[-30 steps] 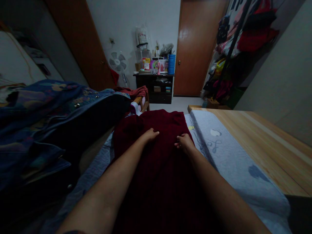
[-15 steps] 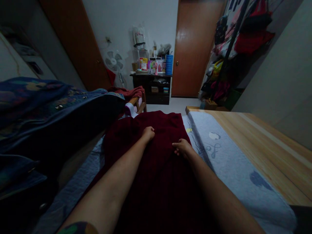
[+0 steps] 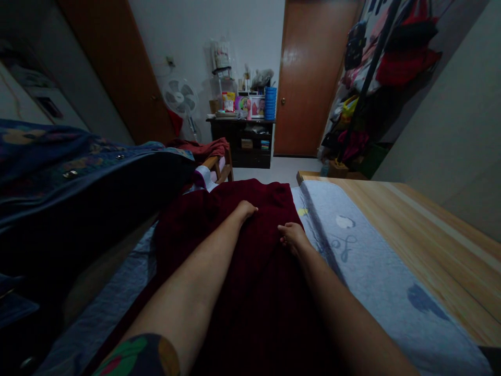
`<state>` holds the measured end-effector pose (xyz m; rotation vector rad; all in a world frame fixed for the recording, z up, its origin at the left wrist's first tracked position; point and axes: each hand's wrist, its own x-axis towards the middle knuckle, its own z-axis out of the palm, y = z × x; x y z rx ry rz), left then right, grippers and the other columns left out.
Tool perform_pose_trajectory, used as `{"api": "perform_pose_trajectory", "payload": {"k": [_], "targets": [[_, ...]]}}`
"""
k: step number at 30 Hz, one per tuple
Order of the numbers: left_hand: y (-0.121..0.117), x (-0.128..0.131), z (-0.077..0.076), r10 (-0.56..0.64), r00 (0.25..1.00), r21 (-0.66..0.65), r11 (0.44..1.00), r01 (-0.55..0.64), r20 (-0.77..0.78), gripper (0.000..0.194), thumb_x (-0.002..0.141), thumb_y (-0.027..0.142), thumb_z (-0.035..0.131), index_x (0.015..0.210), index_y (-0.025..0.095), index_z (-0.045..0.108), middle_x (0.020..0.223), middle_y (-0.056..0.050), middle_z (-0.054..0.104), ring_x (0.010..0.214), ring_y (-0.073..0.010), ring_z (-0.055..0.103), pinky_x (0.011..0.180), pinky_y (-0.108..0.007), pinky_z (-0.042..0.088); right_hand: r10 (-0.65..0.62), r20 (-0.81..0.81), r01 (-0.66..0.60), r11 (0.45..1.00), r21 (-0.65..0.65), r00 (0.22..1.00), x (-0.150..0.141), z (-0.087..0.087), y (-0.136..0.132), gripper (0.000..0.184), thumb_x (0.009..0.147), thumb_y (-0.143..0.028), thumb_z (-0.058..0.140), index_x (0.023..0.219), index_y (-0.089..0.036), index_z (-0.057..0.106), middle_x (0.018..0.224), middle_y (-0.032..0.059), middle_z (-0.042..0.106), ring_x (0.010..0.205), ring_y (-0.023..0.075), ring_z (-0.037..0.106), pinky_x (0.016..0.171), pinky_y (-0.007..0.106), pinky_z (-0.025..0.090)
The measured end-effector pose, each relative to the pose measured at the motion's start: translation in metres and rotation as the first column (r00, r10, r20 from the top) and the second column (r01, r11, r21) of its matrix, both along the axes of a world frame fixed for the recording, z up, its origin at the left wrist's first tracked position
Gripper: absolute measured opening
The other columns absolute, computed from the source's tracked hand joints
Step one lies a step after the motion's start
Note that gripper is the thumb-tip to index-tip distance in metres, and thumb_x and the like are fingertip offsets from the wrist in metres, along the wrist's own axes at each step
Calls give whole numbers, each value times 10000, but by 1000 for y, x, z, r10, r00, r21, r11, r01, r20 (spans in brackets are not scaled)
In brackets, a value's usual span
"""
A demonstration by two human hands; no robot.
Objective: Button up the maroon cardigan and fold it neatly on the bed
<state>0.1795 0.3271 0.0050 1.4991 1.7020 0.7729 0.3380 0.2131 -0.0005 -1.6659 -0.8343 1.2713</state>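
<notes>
A wide dark red cloth (image 3: 258, 292) lies over the bed in front of me, reaching from my body to the far edge. Both arms stretch forward across it. My left hand (image 3: 246, 210) is closed on the cloth near its far middle, thumb side towards the right; most of its fingers are hidden. To the right and slightly nearer, my right hand (image 3: 291, 235) is closed in a pinch at the cloth, close to its right side. Small folds run in the fabric between the hands. The kind of garment or cover cannot be made out.
A pale blue patterned mat (image 3: 364, 250) lies on the right, beside bare wooden boards (image 3: 422, 219). Dark blue denim clothing (image 3: 78, 162) piles up at left. Beyond are a wooden chair (image 3: 225, 169), a white fan (image 3: 180, 96), a black cabinet (image 3: 240, 143) and a door (image 3: 309, 78).
My left hand has moved a little right, closer to my right hand, which has barely shifted. The view has turned slightly, and the denim clothing sits further left.
</notes>
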Motion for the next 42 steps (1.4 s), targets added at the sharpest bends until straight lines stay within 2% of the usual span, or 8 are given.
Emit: {"api": "perform_pose_trajectory", "payload": {"k": [9,13,17,20,25,30,37,42], "targets": [[-26,7,5,117,944,331,944,-9,-310,294,799,117,563,1072,214,611,1187,-105,563,1123,-254,520,983,-395,381,34,105,-37,999,26,994,3,-15,-1,285,823,-177,573,666,-231,340,377,-122,336,272,69,361,296,157,205],[-41,19,6,77,790,428,870,244,-608,378,859,136,466,1221,216,538,1273,-121,527,1206,-268,452,1036,-430,326,87,158,-89,996,5,984,4,-17,3,259,834,-206,569,691,-233,354,380,-105,387,291,100,431,306,167,278],[-54,29,3,-277,680,212,813,542,-678,361,944,294,360,1253,221,532,1335,-84,538,1288,-242,407,1086,-429,290,171,226,-175,984,-2,959,19,-9,12,191,844,-242,565,696,-201,451,444,-42,501,369,135,532,378,210,400],[-60,28,-9,-406,637,48,819,571,-655,547,924,532,344,1380,241,430,1518,-72,343,1407,-319,229,1111,-543,217,117,332,-144,988,57,936,38,-2,24,117,861,-194,498,754,-174,541,617,29,618,574,151,633,559,242,495],[-60,22,-30,-387,664,36,848,528,-640,663,891,648,290,1456,301,324,1586,-30,182,1435,-363,119,1112,-595,164,-22,728,-352,865,358,685,39,-17,39,303,842,-100,444,1086,-138,619,1203,132,624,1171,212,542,1015,346,395],[-56,13,-37,-382,701,86,842,533,-603,616,904,625,293,1441,329,349,1578,-31,212,1438,-335,140,1120,-575,152,49,892,-551,801,234,450,29,-50,40,369,932,-220,424,1271,-158,556,1415,126,483,1360,259,359,1098,462,288],[-52,5,-29,-341,699,62,874,482,-628,538,925,504,392,1420,295,367,1546,-93,278,1418,-300,222,1119,-518,179,38,904,-542,811,220,425,31,-59,43,397,954,-281,410,1324,-178,512,1436,109,461,1367,243,345,1102,451,271],[-96,18,-1,-307,667,172,816,552,-679,365,861,358,533,1203,230,553,1295,-126,518,1188,-297,475,964,-419,403,26,914,-515,833,205,405,26,-58,42,404,933,-278,450,1311,-152,517,1429,134,462,1360,276,345,1091,448,273]]}}
